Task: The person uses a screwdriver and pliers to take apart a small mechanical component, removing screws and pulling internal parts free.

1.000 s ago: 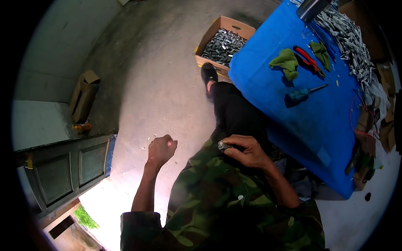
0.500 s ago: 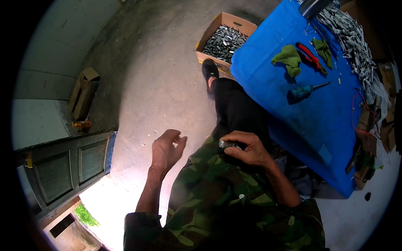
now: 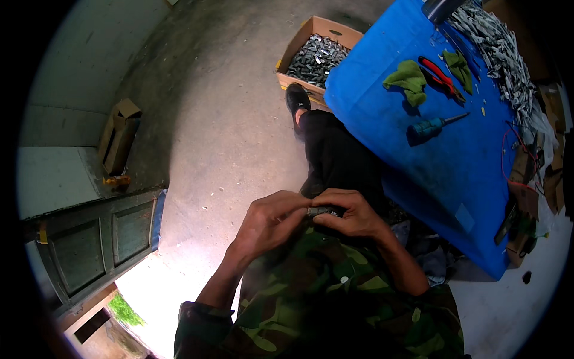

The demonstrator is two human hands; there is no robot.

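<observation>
Between my two hands, close in front of my camouflage jacket, is a small dark cylindrical part with shiny metal on it. My right hand grips its right end between thumb and fingers. The fingers of my left hand are closed on its left end, hiding that end. On the blue-covered table to the right lie a teal-handled screwdriver, red-handled pliers and crumpled green cloths.
A cardboard box full of small metal parts stands on the floor by my shoe. Thin silvery pieces are heaped at the table's far right. An upright carton and a panelled door are at left.
My left hand has come in from the left, where it was empty, and closed on the left end of the part. My right hand keeps its grip in nearly the same place.
</observation>
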